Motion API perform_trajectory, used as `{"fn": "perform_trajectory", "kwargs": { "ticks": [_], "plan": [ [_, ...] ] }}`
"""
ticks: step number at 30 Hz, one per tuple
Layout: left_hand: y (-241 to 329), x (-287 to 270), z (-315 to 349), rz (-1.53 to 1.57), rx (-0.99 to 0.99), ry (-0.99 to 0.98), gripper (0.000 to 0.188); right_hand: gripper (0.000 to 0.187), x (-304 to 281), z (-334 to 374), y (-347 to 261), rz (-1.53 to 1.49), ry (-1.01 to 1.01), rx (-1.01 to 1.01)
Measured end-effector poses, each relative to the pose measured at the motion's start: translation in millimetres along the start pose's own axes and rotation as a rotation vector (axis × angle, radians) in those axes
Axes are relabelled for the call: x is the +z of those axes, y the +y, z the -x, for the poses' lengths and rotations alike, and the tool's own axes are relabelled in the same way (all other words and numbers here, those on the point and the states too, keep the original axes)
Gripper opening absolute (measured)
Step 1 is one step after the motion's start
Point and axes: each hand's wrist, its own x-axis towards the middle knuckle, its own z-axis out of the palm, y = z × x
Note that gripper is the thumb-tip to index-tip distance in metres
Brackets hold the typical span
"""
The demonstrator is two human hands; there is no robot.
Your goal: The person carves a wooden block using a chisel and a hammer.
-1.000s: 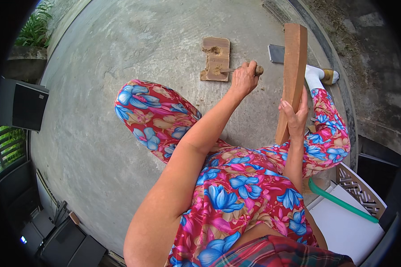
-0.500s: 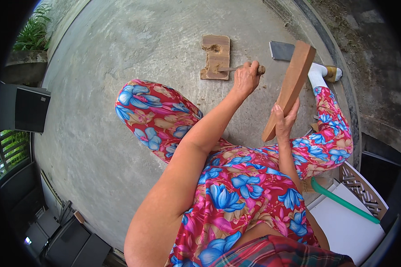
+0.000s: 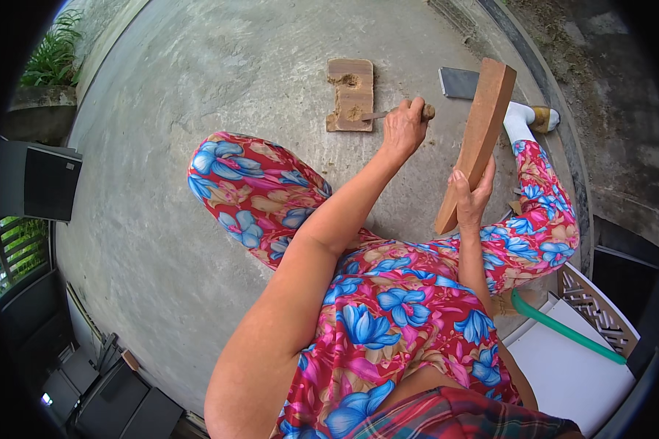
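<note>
My left hand (image 3: 405,129) is closed around the wooden handle of a chisel (image 3: 377,115). Its narrow blade points left, with the tip at the lower hollow of a small wooden block (image 3: 355,96). The block lies flat on the concrete and has two rough, crumbly hollows, one near its far end and one near its close end. A long, squared wooden bar (image 3: 477,139) is gripped near its lower end by my right hand (image 3: 474,196). It slants up and away, its far end raised beside the chisel handle and apart from the block.
Past the bar a flat dark grey slab (image 3: 459,83) lies on the concrete floor (image 3: 154,190). My outstretched foot (image 3: 542,119) is at the right, near a dark kerb. A white panel (image 3: 571,358) with a green strip (image 3: 564,328) stands at lower right. Dark boxes (image 3: 51,183) line the left.
The chisel tip has drawn back slightly to the right over the block. The bar has shifted a little and stands slightly steeper. Both hands keep their grips.
</note>
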Motion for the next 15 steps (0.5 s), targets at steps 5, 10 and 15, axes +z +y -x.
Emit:
{"fn": "perform_trajectory", "kwargs": {
  "ticks": [5,10,15],
  "plan": [
    [0,-6,-6,-0.012,-0.046,0.014,0.03,0.075,4,3,-9,0.005,-0.02,-0.008],
    [-5,-5,-6,-0.003,-0.013,0.137,0.023,0.076,5,4,-6,0.046,-0.033,-0.045],
    [-8,-8,-11,0.027,-0.053,0.111,0.029,0.076,5,1,-11,0.031,-0.006,-0.082]
  ]
}}
